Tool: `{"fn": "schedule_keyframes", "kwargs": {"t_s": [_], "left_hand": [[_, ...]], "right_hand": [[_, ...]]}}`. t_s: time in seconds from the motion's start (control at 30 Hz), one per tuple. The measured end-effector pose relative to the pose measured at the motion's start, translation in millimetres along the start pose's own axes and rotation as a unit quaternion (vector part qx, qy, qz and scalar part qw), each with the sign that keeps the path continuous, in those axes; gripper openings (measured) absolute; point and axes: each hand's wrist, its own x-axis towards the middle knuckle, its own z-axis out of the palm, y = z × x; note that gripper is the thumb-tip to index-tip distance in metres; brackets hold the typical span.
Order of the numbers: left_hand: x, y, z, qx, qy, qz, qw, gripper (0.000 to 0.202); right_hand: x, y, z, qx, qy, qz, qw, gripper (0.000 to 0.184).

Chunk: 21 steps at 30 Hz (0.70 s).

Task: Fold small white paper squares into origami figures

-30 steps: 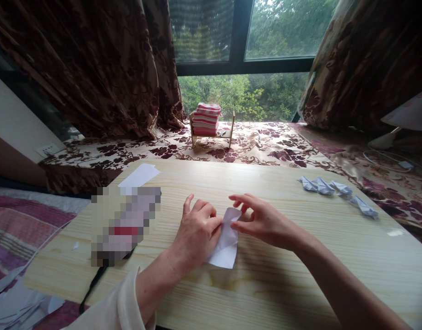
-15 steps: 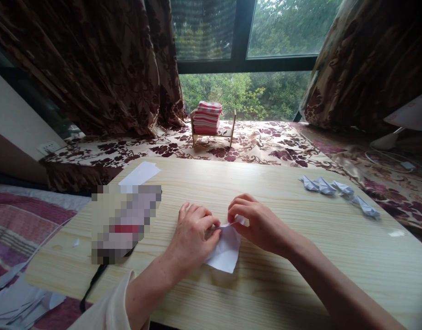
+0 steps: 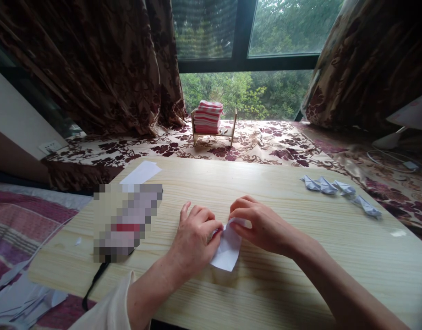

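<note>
A small piece of white paper [image 3: 228,251], partly folded, is held between my two hands just above the wooden table. My left hand [image 3: 200,234] pinches its upper left edge between thumb and fingers. On the other side, my right hand [image 3: 257,222] grips the upper right corner, thumb below and fingers curled over the top. The lower part of the paper hangs toward me with creases across it. My fingers hide most of its upper edge.
Several folded white paper shapes [image 3: 327,185] lie in a row at the table's [image 3: 286,284] right. White paper strips [image 3: 141,172] and a blurred-out object with a black strap [image 3: 94,286] are at left. Behind stands a small rack with striped cloths [image 3: 208,118]. Loose papers [image 3: 25,300] lie lower left.
My left hand has shifted slightly right, closer to my right hand. Between them the paper's upper edge has bent and the sheet looks narrower.
</note>
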Motion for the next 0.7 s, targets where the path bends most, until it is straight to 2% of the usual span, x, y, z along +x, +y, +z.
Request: {"fn": "schedule_keyframes", "kwargs": {"t_s": [0.4, 0.7], "left_hand": [[1.2, 0.3, 2.7, -0.012, -0.002, -0.001, 1.000, 0.014], [2.5, 3.3, 5.3, -0.049, 0.006, -0.030, 0.998, 0.007]], "right_hand": [[2.0, -0.8, -1.1, 0.003, 0.002, 0.043, 0.999, 0.013], [2.4, 0.0, 3.4, -0.008, 0.011, 0.035, 0.999, 0.019]]}}
